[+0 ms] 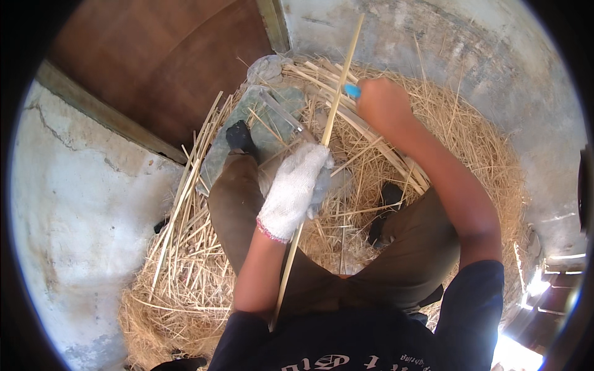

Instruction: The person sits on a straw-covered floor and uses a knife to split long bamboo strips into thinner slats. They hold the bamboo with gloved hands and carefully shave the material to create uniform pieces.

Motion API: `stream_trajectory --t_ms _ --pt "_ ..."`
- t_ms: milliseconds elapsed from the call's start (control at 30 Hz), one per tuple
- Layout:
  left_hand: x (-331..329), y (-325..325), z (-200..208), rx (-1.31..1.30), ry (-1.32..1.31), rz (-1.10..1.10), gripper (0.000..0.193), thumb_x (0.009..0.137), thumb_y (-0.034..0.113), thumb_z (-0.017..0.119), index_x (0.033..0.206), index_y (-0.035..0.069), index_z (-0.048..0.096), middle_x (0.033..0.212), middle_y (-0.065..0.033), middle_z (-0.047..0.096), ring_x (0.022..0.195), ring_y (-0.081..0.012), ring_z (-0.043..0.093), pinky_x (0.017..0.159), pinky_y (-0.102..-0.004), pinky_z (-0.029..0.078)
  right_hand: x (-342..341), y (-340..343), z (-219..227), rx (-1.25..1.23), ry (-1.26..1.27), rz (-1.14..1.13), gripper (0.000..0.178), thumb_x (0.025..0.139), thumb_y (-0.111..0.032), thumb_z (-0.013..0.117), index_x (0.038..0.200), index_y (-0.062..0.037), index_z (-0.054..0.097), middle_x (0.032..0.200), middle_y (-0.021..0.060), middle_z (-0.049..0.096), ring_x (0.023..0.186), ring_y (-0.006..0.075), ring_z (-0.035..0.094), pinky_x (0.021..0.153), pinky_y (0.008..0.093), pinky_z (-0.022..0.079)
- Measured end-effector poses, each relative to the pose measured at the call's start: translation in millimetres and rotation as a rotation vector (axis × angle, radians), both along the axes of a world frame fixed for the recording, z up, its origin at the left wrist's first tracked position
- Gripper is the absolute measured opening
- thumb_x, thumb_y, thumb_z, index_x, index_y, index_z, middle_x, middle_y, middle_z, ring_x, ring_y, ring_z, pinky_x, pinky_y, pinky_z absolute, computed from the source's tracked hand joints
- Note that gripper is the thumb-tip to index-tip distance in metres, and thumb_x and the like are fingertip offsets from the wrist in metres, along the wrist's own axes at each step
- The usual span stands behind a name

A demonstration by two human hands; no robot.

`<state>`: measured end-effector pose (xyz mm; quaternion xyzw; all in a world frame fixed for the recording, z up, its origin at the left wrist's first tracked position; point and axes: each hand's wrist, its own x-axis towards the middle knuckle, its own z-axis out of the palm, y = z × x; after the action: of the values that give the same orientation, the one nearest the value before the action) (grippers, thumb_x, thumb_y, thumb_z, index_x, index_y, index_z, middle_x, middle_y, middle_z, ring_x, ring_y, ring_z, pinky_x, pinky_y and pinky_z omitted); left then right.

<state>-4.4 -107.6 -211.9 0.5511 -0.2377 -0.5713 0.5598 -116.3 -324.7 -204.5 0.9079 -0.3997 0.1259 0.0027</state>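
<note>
My left hand (296, 185), in a white knitted work glove with a red-edged cuff, is closed around a long, thin bamboo strip (342, 86). The strip slants from beside my left forearm up past the far side of the glove. Bare and closed, my right hand (385, 106) grips something with a blue end (352, 91) that meets the strip's upper part. The rest of that blue-ended thing is hidden in my fist, so its kind does not show. Just beyond the glove, a flat metal blade (279, 110) lies on a greenish stone slab (223, 148).
Split bamboo strips (192, 179) lie to the left, and more strips (371, 133) lie at the right. Fine shavings (470, 142) heap around my legs. A curved, stained wall (489, 55) stands behind them. A brown wooden panel (167, 55) is at the far left.
</note>
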Motion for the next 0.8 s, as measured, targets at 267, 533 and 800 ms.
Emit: stream_trajectory --t_ms 267,533,800 --pt "-24 -1 12 0.030 -0.012 -0.072 0.025 0.106 0.036 0.054 0.095 0.014 0.059 0.061 0.0083 0.040 0.044 -0.0029 0.033 0.036 -0.0216 0.025 -33 -54 16 0.055 -0.024 -0.239 0.013 0.089 -0.014 0.064 0.089 -0.0057 0.074 0.078 0.0158 0.073 0.071 0.0303 0.074 0.064 0.0449 0.058" --pt "-8 0 11 0.006 -0.015 0.022 0.026 0.107 0.034 0.054 0.094 0.012 0.059 0.061 0.0083 0.036 0.044 -0.0028 0.031 0.036 -0.0212 0.024 -19 14 0 0.025 0.006 0.181 0.012 0.086 -0.016 0.068 0.088 -0.0058 0.074 0.077 0.0159 0.073 0.069 0.0325 0.074 0.064 0.0442 0.059" --pt "-19 5 24 0.046 -0.025 -0.013 0.024 0.108 0.030 0.054 0.093 0.012 0.058 0.061 0.0079 0.039 0.043 -0.0031 0.031 0.036 -0.0213 0.025 -26 -33 17 0.010 -0.010 -0.121 0.012 0.088 -0.011 0.066 0.089 -0.0032 0.074 0.081 0.0174 0.074 0.075 0.0338 0.075 0.064 0.0460 0.059"
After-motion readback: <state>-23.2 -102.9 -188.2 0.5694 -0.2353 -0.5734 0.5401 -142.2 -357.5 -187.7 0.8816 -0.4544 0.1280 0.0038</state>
